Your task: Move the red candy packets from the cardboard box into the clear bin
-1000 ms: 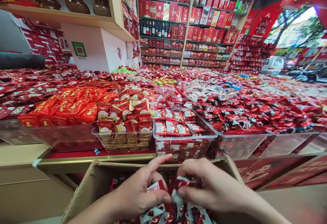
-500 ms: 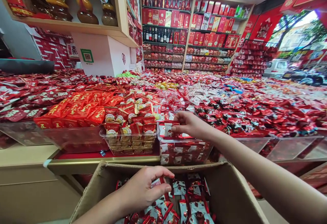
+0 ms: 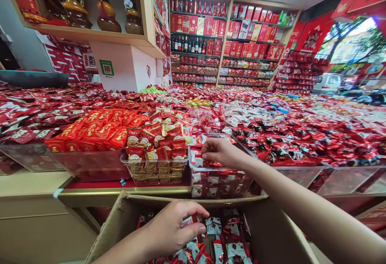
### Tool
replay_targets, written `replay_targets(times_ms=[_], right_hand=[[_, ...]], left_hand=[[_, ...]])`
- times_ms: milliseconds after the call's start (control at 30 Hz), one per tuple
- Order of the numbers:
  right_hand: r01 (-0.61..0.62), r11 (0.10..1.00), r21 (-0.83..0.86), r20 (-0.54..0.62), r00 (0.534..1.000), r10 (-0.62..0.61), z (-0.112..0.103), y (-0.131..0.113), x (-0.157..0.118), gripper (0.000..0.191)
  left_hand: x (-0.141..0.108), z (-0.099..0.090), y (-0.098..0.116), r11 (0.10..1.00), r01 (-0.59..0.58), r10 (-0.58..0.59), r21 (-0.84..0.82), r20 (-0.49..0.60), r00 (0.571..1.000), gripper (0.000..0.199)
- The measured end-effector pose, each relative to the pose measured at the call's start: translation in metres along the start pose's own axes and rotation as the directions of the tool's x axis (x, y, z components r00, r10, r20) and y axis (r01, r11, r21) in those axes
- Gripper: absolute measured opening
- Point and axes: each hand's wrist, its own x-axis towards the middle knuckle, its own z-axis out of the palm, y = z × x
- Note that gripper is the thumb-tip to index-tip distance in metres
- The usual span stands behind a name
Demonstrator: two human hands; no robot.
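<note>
My right hand [image 3: 218,151] is over a clear plastic bin [image 3: 221,170] of red and white wrapped candies. Its fingers are curled in towards the thumb, and no candy shows between the fingertips. Just below them lies a red and white candy packet [image 3: 197,160] on top of the bin's neat layers. My left hand [image 3: 185,224] hovers in the cardboard box [image 3: 126,205], thumb and index finger apart and curved. Similar candies [image 3: 237,250] lie loose inside the box. One packet shows behind the left fingers; whether they touch it I cannot tell.
Left of the bin stand a clear bin of durian candies [image 3: 157,166] and a bin of bright red packets [image 3: 96,131]. Dark red and silver candies [image 3: 280,147] fill the bins to the right. A gold-edged counter [image 3: 126,191] borders the box. Shelves [image 3: 224,35] stand behind.
My right hand's fingertips have lifted off the red and white packet, which stays on the bin's top layer. My left hand keeps nearly the same pose over the box. The view has shifted slightly.
</note>
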Motion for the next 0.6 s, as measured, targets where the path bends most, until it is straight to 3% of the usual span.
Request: replay_targets(times_ms=[400,600], right_hand=[[0.059,0.995,0.08,0.035,0.997,-0.062,0.0051,-0.001,-0.0036,0.012],[-0.015,0.99,0.144,0.095,0.995,0.001,0.0046,-0.0012,-0.0048,0.01]], left_hand=[[0.0,0.0014,0.0009,1.0,-0.013,0.014,0.015,-0.019,1.0,0.023],[-0.0001,0.001,0.0007,1.0,-0.025,0.025,0.006,-0.029,0.999,0.022]])
